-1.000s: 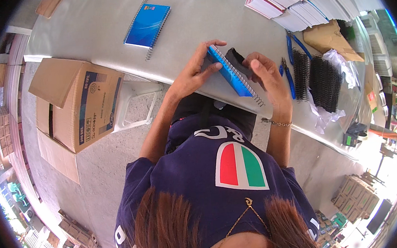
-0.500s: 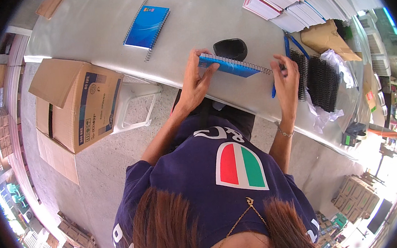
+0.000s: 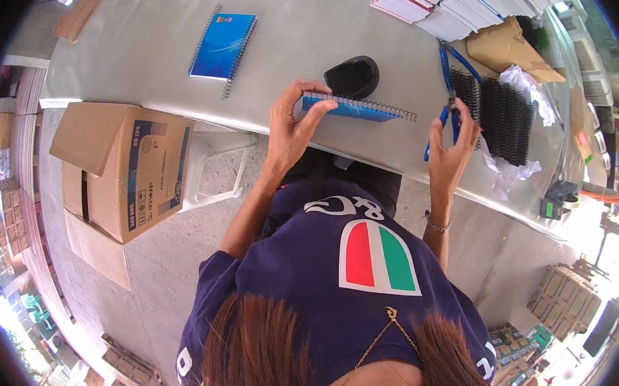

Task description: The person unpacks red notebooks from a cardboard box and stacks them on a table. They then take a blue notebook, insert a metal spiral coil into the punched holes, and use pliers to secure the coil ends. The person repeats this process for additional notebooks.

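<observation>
My left hand (image 3: 293, 129) pinches a blue spiral notebook (image 3: 352, 108) by its left end, thumb in front. It is held on edge above the table's near side, with the wire coil along its top sticking out past the right end. My right hand (image 3: 452, 146) has its thumb and fingers around the blue handles of pliers (image 3: 453, 115) lying on the table. Its fingers partly hide the handles, so how firm the grip is cannot be made out. More blue handles (image 3: 446, 65) extend beyond; whether they belong to a second tool is unclear.
A black rounded object (image 3: 356, 77) sits behind the held notebook. Another blue spiral notebook (image 3: 223, 47) lies farther left. Black coils (image 3: 505, 122) and crumpled paper (image 3: 529, 95) are at right, below stacked books (image 3: 454, 7). An open cardboard box (image 3: 125, 173) stands left, by a white stool (image 3: 218, 163).
My right hand has left the coil's right end and moved slightly right and down to the blue-handled pliers. My left hand still holds the notebook, shifted slightly left.
</observation>
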A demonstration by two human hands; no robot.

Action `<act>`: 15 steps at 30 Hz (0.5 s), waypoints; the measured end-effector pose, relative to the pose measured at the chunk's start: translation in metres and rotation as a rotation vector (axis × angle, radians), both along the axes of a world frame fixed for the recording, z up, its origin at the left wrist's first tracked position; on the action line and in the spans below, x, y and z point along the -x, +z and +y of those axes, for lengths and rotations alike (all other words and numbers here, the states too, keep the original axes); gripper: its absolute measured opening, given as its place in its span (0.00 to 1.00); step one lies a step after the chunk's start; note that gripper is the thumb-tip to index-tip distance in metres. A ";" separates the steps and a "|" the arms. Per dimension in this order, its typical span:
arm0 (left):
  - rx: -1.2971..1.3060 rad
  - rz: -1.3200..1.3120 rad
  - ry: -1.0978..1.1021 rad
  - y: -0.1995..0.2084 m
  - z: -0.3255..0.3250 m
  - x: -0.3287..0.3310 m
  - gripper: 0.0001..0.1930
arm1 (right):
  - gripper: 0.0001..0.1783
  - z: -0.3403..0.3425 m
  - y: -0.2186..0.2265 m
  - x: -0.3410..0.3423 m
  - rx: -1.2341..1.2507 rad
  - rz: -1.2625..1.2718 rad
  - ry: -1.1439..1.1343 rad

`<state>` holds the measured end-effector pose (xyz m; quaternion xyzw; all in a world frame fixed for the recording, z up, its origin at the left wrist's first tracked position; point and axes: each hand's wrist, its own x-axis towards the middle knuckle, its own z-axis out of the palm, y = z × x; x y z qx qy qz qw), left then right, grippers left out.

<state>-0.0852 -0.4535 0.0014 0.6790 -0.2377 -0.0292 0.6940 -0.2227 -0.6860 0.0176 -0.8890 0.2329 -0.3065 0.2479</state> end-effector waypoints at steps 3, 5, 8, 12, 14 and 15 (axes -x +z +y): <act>-0.059 -0.012 -0.030 0.003 0.005 0.000 0.12 | 0.31 0.027 0.026 -0.001 -0.098 -0.180 0.060; -0.121 0.027 -0.052 0.006 0.007 0.000 0.12 | 0.29 0.049 0.037 -0.002 -0.306 -0.241 0.204; -0.216 0.089 -0.064 0.018 0.009 0.000 0.11 | 0.28 0.073 0.054 -0.010 -0.371 -0.192 0.431; -0.205 0.104 -0.110 0.018 0.010 0.001 0.11 | 0.28 0.094 0.047 -0.022 -0.286 -0.095 0.571; -0.185 0.111 -0.096 0.018 0.011 0.003 0.10 | 0.29 0.104 0.038 -0.025 -0.230 -0.062 0.600; -0.181 0.108 -0.077 0.022 0.011 0.007 0.10 | 0.29 0.108 0.037 -0.026 -0.198 -0.063 0.599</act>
